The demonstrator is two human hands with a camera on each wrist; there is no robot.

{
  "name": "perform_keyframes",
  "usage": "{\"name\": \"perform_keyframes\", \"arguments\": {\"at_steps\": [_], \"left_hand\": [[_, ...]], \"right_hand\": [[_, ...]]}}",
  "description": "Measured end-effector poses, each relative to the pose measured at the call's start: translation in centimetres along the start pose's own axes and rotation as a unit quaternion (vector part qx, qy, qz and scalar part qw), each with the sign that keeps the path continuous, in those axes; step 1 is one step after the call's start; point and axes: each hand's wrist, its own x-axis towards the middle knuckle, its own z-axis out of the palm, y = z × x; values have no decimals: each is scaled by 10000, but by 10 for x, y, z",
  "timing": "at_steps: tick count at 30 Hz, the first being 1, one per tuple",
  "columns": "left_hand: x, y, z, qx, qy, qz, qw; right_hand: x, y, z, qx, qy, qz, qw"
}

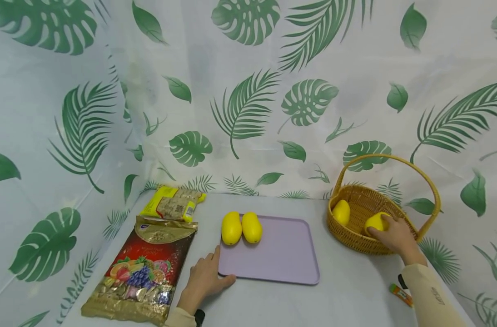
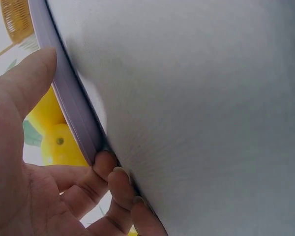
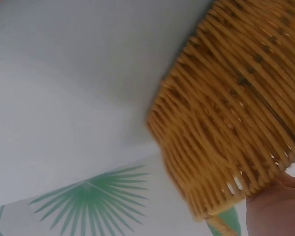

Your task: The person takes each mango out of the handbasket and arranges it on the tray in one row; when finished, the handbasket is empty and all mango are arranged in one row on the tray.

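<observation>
In the head view, grips a yellow fruit [image 1: 373,222] with the right hand [image 1: 399,236] inside the wicker basket [image 1: 355,240], near another yellow fruit [image 1: 341,212]. Rests the left hand [image 1: 207,274], with thumb spread from fingers, against the near left corner of the lilac tray [image 1: 281,250] bearing two yellow fruits [image 1: 251,227] side by side. In the left wrist view, touches the tray's rim with the thumb and its corner with fingertips. In the right wrist view, shows the basket's woven wall; cannot tell the grip there.

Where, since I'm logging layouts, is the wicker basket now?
In the head view, the wicker basket stands on the right, right of the purple tray, with the right hand inside.
</observation>
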Motion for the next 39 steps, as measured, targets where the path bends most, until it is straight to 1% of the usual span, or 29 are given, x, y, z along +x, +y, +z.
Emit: {"name": "perform_keyframes", "arguments": {"at_steps": [5,11,13,18,24,30,39], "left_hand": [[0,0,0,32,7,-20,10000],[-1,0,1,41,22,-2,10000],[-1,0,1,47,25,-1,10000],[0,-1,3,61,28,-6,10000],[1,0,2,112,-10,-42,9999],[0,1,0,120,25,-15,9999],[0,1,0,77,-4,-63,10000]], "right_hand": [[-2,-7,-6,68,307,-210,9993],[-8,-22,-14,107,551,-531,9970],[-10,-27,-16,75,641,-580,9962],[-15,-44,-22,194,747,-604,9952],[-24,-67,-27,241,818,-791,9932],[-32,-84,-22,382,804,-1001,9910],[-39,-106,-1,552,989,-1360,9842]]}}
